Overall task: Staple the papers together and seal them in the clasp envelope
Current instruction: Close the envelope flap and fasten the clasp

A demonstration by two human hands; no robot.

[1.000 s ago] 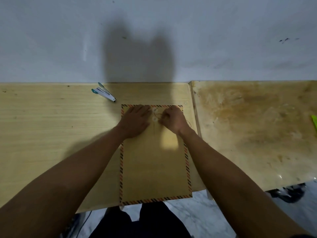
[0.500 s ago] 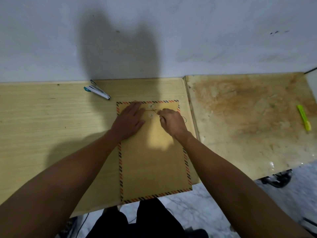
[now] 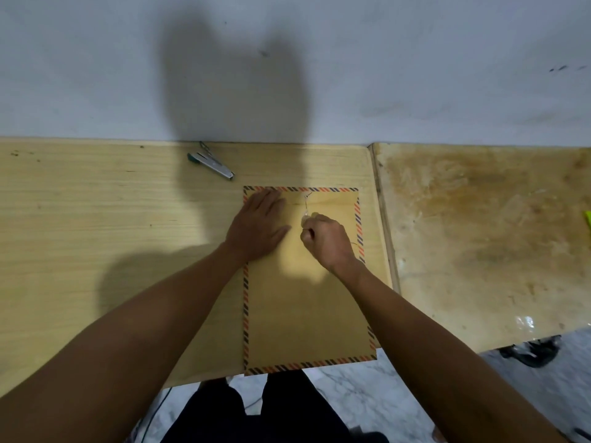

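A brown clasp envelope [image 3: 303, 308] with a red-and-dark striped border lies flat on the light wooden table [image 3: 96, 251], its lower edge hanging over the table's front. My left hand [image 3: 259, 225] rests flat, fingers spread, on the envelope's upper left part. My right hand [image 3: 326, 241] is closed over the lower button, pinching the thin closure string [image 3: 306, 204], which runs up to the upper button near the top edge. The papers are not visible. A silver and teal stapler [image 3: 211, 164] lies behind the envelope to the left, near the wall.
A stained, darker table [image 3: 479, 235] adjoins on the right, with a yellow-green highlighter [image 3: 587, 219] at the frame's right edge. A white wall [image 3: 383, 75] runs along the back. Below the table front are my dark-clothed legs and a marble floor.
My right hand has drawn back toward me from the upper button, pulling the string down to the lower one. My left hand stays flat. The camera has swung slightly.
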